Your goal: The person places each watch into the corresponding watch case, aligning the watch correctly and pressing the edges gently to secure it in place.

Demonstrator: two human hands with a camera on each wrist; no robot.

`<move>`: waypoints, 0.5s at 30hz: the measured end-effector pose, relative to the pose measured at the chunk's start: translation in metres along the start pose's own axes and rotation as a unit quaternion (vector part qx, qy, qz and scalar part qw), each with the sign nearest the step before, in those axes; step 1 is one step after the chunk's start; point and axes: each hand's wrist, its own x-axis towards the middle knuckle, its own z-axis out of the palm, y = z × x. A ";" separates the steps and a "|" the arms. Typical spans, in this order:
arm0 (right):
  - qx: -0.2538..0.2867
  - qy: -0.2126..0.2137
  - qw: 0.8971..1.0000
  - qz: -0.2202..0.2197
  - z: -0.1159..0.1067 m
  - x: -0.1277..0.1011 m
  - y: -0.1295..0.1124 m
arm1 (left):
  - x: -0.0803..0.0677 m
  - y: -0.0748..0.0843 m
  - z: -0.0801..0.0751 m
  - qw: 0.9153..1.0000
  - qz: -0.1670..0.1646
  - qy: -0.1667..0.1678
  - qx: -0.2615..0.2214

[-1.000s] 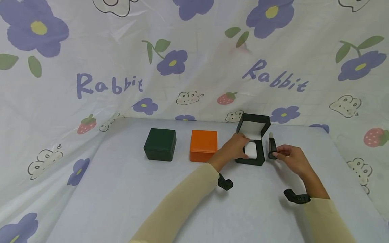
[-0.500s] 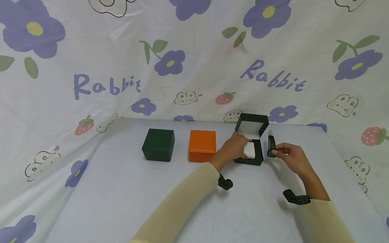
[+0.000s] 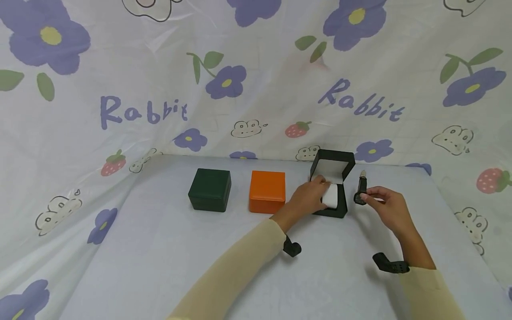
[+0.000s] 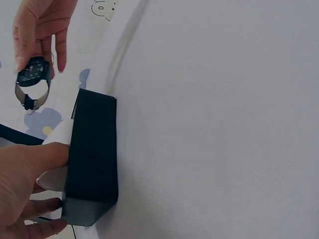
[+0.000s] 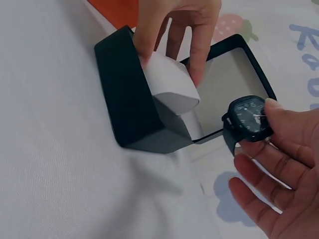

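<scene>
Well left of the open black watch box [image 3: 342, 201] sits a closed dark-green box [image 3: 210, 190]; nearer it, a closed orange box [image 3: 267, 191]. The left hand [image 3: 305, 198] pinches a white cushion [image 3: 330, 197] partly inside the watch box. Just right of that box, the right hand [image 3: 389, 209] pinches a black wristwatch [image 3: 358, 198].

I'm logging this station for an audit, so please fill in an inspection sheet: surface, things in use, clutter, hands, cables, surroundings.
Surface: white-covered table, some slight creases.
Things in use: black box, lid open; white cushion at its opening, seating depth unclear; dark watch beside the box.
Clutter: green box and orange box, both closed, standing apart.
Hands: left hand grips the cushion; right hand pinches the watch.
Cables: nothing seen.
Surroundings: hanging patterned sheet with flowers, strawberries and "Rabbit" lettering.
</scene>
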 end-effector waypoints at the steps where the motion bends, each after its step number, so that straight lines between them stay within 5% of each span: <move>1: 0.009 0.001 1.000 0.006 0.000 -0.001 -0.001 | -0.001 0.000 0.001 1.000 0.000 0.002 -0.004; 7: 0.029 0.019 0.999 0.012 -0.001 -0.005 -0.010 | -0.005 -0.001 0.003 1.000 0.009 0.019 -0.001; 15: 0.063 0.056 0.996 -0.007 0.001 -0.011 -0.020 | -0.012 -0.002 0.003 0.996 0.062 0.057 0.004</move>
